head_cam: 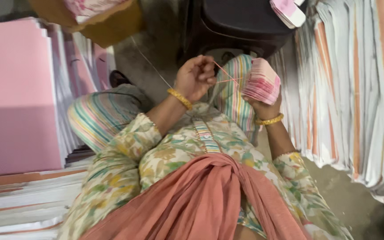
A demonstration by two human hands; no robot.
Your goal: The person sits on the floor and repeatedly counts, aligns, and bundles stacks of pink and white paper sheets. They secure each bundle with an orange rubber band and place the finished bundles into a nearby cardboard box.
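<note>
While clasped from below in the right hand (263, 104), stack of pink cards (261, 81) held upright near the striped knee. Left hand (195, 78) pinched shut on pink thread (226, 74), drawn taut to the stack's left edge. Paper stacks (356, 89) alongside.

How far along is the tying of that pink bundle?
In hand: the right hand grips a stack of pink cards while the left hand pulls a red thread taut from it. No knot shows yet. Pink and white sheet stacks lie alongside, loose.
</note>
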